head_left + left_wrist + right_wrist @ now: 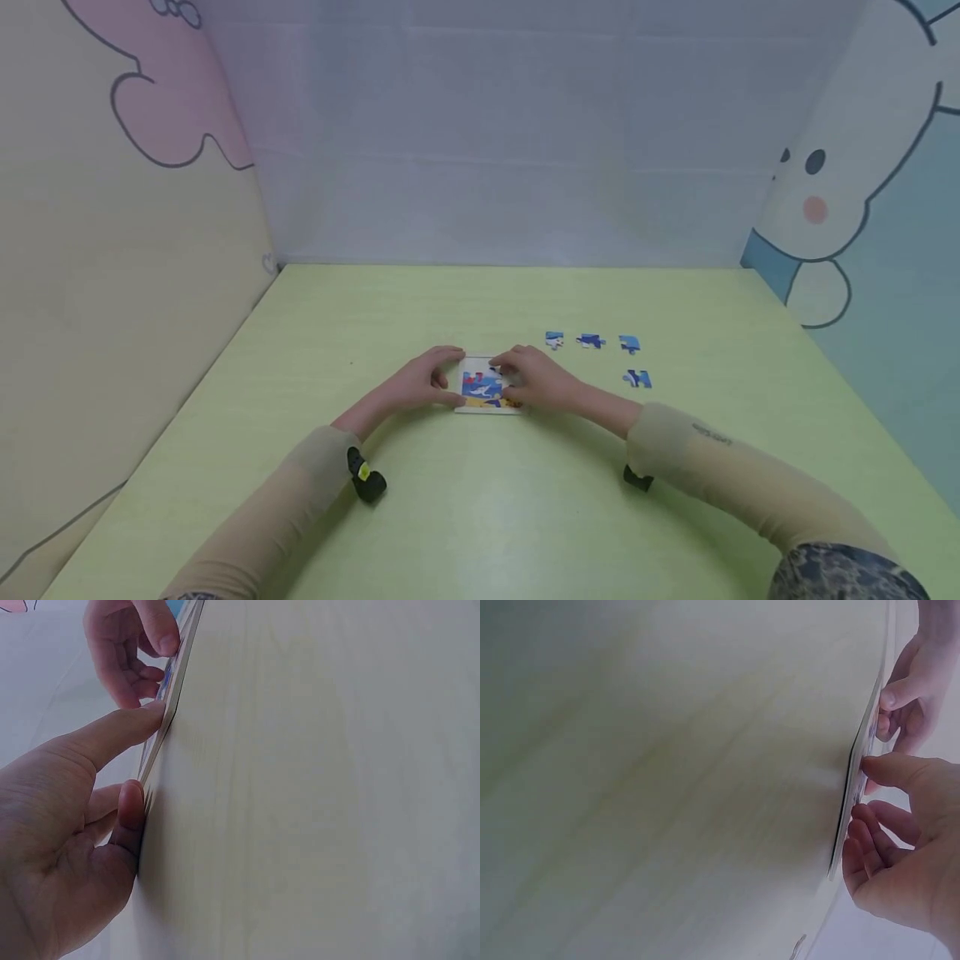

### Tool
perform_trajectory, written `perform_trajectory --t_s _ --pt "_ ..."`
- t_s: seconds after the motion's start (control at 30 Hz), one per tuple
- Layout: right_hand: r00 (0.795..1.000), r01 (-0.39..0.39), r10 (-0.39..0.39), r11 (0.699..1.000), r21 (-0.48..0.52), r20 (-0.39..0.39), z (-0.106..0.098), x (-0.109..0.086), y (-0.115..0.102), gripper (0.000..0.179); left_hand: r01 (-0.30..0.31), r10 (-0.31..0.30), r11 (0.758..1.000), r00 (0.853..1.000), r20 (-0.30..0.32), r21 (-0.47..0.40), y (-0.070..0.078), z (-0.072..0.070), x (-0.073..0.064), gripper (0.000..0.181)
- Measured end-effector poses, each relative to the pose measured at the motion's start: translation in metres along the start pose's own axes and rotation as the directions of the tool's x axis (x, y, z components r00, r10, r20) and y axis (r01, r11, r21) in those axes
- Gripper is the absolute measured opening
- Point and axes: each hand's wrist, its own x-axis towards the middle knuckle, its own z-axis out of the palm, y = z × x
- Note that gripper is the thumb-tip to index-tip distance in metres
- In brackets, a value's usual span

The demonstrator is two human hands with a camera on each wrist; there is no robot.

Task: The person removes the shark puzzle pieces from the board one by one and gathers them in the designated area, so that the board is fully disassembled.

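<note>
Touching jigsaw tray (486,410) at left with wide-spread left hand (412,383), at right with right hand (543,380) of indiscernible grip, nearer loose pieces (591,342) beyond, rightward.

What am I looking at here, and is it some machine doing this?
There is no robot here, just a person's bare left hand and right hand. The wide picture comes from a camera on the head, looking forward and down; the other two are taken from the two wrists. On the pale table lie a small, partly filled picture puzzle and, off to its right, four loose pieces. The left hand touches the puzzle's left edge; the right hand touches its right part. Whether the right fingers hold a piece is too small to tell.
</note>
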Motion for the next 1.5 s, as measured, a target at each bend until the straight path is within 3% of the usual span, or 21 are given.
perform_trajectory --t_s 0.47,0.77,1.1,1.5 --pt "0.999 -0.007 0.006 1.000 0.025 0.035 -0.004 0.009 0.000 0.046 0.002 -0.002 1.000 1.000 -0.001 -0.006 0.000 0.000 0.000 0.082" --pt "0.998 0.038 -0.036 0.999 -0.029 0.049 -0.009 0.012 0.000 0.044 0.006 -0.006 1.000 1.000 0.005 -0.010 0.001 -0.001 0.000 0.083" --pt "0.995 0.015 -0.019 0.999 0.036 0.097 -0.010 0.017 0.008 0.042 0.002 -0.002 1.000 1.000 0.000 -0.018 0.002 0.000 -0.001 0.082" --pt "0.998 0.003 -0.007 0.997 0.080 0.055 -0.016 0.012 0.015 0.044 -0.002 0.002 1.000 1.000 0.001 -0.015 0.000 0.001 0.000 0.083"
